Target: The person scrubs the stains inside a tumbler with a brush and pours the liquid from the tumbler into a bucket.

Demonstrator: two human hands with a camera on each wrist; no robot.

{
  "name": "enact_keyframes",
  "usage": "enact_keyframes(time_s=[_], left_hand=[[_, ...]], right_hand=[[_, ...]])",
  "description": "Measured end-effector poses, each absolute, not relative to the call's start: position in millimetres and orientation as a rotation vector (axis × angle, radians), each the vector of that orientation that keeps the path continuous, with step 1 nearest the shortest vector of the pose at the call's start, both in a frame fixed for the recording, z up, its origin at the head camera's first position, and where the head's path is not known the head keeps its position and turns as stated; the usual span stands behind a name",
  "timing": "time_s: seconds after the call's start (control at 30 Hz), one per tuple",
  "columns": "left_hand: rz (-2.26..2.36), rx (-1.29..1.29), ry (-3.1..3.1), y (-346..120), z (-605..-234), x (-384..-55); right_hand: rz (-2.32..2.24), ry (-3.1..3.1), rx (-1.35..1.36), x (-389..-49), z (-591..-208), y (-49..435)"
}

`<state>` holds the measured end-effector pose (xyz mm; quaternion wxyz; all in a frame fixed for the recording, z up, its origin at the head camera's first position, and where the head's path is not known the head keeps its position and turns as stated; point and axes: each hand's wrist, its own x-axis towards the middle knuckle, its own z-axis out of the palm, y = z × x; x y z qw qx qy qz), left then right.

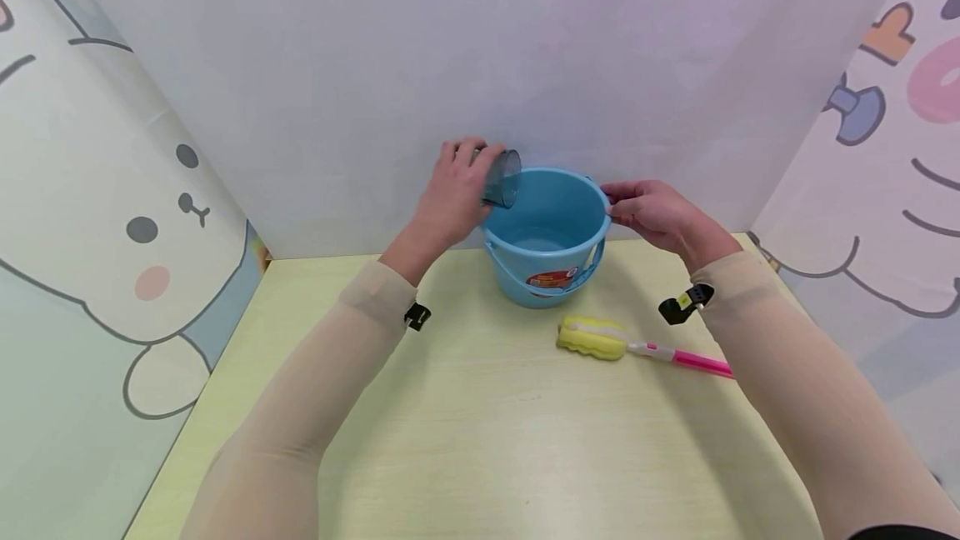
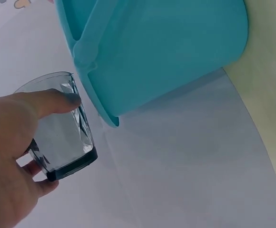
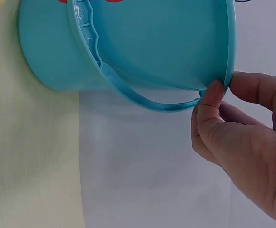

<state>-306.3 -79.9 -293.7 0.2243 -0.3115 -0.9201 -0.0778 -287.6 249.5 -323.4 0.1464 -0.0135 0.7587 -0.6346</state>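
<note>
A blue plastic bucket [image 1: 536,269] stands upright near the back of the table, its handle [image 3: 142,100] hanging down at the front. My left hand [image 1: 456,190] grips a clear dark-tinted glass [image 1: 504,179], tilted with its mouth toward the bucket, right beside the left rim. In the left wrist view the thumb lies along the side of the glass [image 2: 64,130], whose thick base points away from the bucket. With fingers and thumb, my right hand [image 1: 654,211] pinches the bucket's right rim; the right wrist view shows this hand [image 3: 245,130] at the rim close by the handle's end.
In front of the bucket lies a brush with a yellow sponge head [image 1: 592,337] and a pink and white handle [image 1: 697,362], partly behind the right sleeve. A pale wall [image 1: 360,107] rises directly behind the pale wooden table [image 1: 480,440]. Cartoon-printed panels flank both sides.
</note>
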Motion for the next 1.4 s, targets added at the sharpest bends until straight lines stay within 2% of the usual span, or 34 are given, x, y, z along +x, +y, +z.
enact_keyframes(time_s=[0.33, 0.77, 1.4], left_hand=[[-0.737, -0.723, -2.538, -90.7, -294.1, -297.5], [-1.191, -0.632, -2.478, -105.6, -299.8, -285.5], [-1.565, -0.508, -2.448, -133.6, -319.8, -256.7]], right_hand=[[-1.796, 2.199, -0.063, -287.2, -320.6, 249.1], [-1.782, 2.199, -0.074, -288.4, -319.6, 249.4], [-1.770, 2.221, -0.062, -290.9, -320.0, 249.6]])
